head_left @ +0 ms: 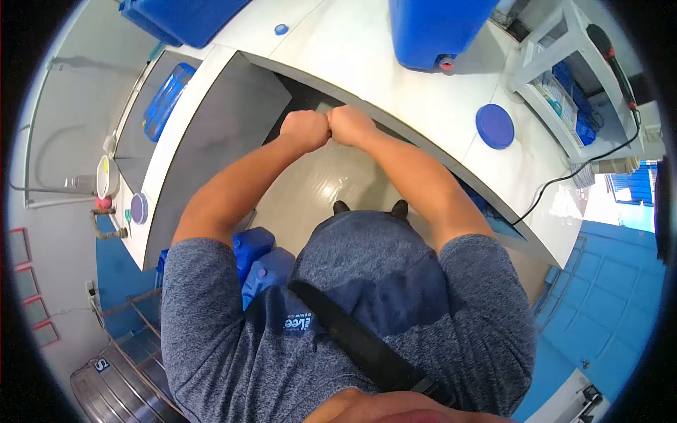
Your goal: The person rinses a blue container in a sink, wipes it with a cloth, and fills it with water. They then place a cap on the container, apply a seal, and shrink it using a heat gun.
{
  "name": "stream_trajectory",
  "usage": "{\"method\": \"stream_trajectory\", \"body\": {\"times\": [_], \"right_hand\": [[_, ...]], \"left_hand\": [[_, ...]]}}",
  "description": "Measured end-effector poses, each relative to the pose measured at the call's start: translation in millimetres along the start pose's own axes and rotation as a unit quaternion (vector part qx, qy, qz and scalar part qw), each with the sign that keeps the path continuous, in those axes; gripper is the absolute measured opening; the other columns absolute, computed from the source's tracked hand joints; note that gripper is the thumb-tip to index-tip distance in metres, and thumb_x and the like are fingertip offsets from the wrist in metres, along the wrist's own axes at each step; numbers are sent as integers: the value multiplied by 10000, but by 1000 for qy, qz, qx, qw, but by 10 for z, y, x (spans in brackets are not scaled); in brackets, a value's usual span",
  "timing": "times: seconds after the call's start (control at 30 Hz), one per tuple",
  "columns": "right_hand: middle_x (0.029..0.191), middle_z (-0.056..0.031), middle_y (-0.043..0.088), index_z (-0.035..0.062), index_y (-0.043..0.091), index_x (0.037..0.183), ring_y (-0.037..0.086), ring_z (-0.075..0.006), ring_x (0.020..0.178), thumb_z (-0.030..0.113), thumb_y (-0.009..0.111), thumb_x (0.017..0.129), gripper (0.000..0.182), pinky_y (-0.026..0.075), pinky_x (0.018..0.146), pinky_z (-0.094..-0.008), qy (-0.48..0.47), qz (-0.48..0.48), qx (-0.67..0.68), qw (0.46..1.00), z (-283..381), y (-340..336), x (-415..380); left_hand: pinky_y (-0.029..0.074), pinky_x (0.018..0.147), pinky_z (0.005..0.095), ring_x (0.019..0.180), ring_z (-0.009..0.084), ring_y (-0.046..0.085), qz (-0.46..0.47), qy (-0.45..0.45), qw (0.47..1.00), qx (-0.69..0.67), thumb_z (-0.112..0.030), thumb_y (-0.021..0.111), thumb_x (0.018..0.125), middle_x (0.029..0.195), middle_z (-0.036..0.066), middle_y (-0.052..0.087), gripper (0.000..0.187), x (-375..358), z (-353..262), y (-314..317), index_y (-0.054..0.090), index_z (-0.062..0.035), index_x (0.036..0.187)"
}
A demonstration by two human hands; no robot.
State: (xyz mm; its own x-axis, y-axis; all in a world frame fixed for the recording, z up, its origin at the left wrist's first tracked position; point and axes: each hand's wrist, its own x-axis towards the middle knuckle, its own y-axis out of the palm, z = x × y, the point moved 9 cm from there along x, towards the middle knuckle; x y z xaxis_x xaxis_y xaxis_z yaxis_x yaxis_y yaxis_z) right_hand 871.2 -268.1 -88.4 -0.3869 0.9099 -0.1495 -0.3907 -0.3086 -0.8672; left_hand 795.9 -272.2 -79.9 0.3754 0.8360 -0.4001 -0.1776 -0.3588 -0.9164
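My left hand (305,130) and my right hand (351,125) meet in front of me over the gap by the counter, with their fingers curled into fists. The two touch at the thumb side. Anything inside the fingers is hidden from this angle. Beyond them runs the edge of the white tiled counter (331,60). On it stand a large blue container (437,32) with a reddish spout and, at the right, a round blue lid (495,126). A small blue cap (281,29) lies farther back.
Blue jugs (266,271) stand on the floor at my left. A clear blue water bottle (168,102) lies in the recess at left, near another round lid (139,209). At right are a white stand (557,84) and a black cable (575,173) across the counter.
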Motion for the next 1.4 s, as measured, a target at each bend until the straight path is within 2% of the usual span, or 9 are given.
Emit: {"method": "stream_trajectory", "body": {"times": [0.33, 0.53, 0.8, 0.93, 1.07, 1.13, 1.2, 1.37, 1.4], "right_hand": [[947, -173, 711, 105, 705, 871, 670, -395, 905, 152, 653, 755, 136, 545, 784, -484, -77, -56, 92, 991, 343, -666, -172], [928, -191, 706, 87, 679, 952, 664, -412, 898, 221, 698, 757, 237, 536, 812, -471, 30, -160, 110, 980, -921, -1090, -988], [810, -101, 747, 0, 697, 847, 727, -232, 811, 137, 750, 776, 163, 563, 775, -331, 271, -473, -62, 836, -3532, -2740, -3112], [1193, -313, 574, -69, 475, 1228, 610, -443, 1095, 342, 742, 769, 672, 497, 959, -470, 229, -493, -119, 831, -3922, -3225, -3059], [1203, -272, 565, -27, 476, 1234, 596, -419, 1073, 219, 626, 863, 470, 473, 981, -453, 185, -489, -101, 847, -3549, -3697, -3119], [1186, -251, 574, -12, 474, 1239, 592, -415, 1061, 177, 582, 891, 411, 466, 983, -444, 76, -464, -187, 862, -3038, -3828, -3233], [1132, -203, 605, 9, 467, 1244, 591, -399, 1078, 135, 521, 923, 350, 464, 969, -435, 82, -529, -53, 843, -2847, -4069, -3670], [898, -22, 587, 117, 564, 1264, 559, -108, 807, 217, 542, 936, 344, 474, 667, -283, 190, -504, 105, 836, -3096, -5167, -4317], [1141, -37, 627, 121, 520, 1241, 578, -141, 1024, 331, 582, 941, 371, 492, 822, -321, 214, -483, 142, 837, -3152, -5449, -4415]], "left_hand": [[553, 629, 455, 700, 349, 685, -288, 175, 941, -17, -313, 530, 946, 766, 131, 699, 274, -564, -149, -1070, 665, -89, 866], [360, 1069, 532, 1261, 386, 497, -205, 197, 955, -82, -327, 774, 807, 1350, 187, 531, 763, -366, -359, -573, 416, -69, 1430], [421, 1071, 445, 1322, 348, 498, 99, -137, 930, -327, -365, 755, 848, 1386, 323, 502, 905, -723, 1286, 2272, 297, 110, 1468], [459, 1020, 427, 1213, 345, 579, 224, -321, 863, -321, -317, 813, 798, 1246, 291, 608, 903, -1333, 1172, 2240, 348, 124, 1433], [527, 823, 412, 961, 267, 650, 24, -103, 941, -320, -254, 797, 804, 1123, 190, 675, 657, -1304, 1575, 2649, 532, 83, 1302], [523, 791, 416, 929, 263, 647, 178, -215, 874, -398, -247, 778, 814, 1125, 177, 669, 587, -1460, 1574, 2710, 567, 70, 1260], [515, 777, 410, 921, 261, 651, 105, -223, 905, -347, -250, 760, 819, 1038, 183, 668, 522, -1585, 1345, 2254, 594, 55, 1208], [531, 806, 407, 928, 302, 666, 84, 0, 965, -249, -324, 699, 855, 1008, 216, 677, 505, -1714, 1375, 2781, 608, 52, 1179], [533, 828, 406, 950, 319, 671, 74, 20, 972, -222, -337, 686, 864, 1025, 227, 679, 505, -1787, 1337, 2838, 611, 50, 1179]]}}
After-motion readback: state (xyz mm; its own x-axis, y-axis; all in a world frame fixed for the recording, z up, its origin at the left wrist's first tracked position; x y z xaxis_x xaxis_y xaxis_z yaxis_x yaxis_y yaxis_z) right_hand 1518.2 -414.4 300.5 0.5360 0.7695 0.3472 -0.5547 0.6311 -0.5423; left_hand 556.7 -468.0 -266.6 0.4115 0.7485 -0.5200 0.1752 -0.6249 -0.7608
